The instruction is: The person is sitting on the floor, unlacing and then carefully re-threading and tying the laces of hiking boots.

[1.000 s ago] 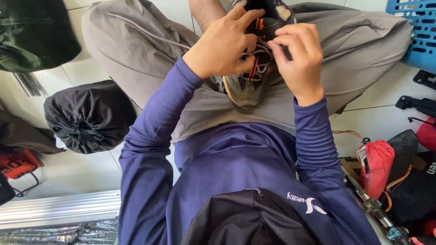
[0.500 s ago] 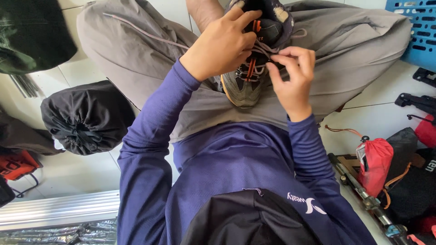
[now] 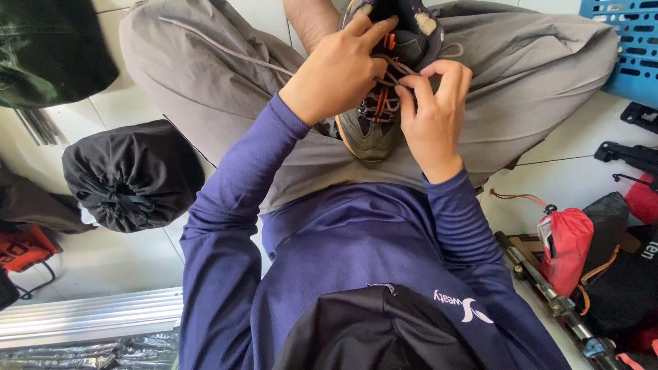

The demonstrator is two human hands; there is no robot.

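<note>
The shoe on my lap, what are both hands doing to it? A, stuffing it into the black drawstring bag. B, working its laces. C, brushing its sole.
B: the left hand and right hand both pinch the grey laces over the shoe.
</note>
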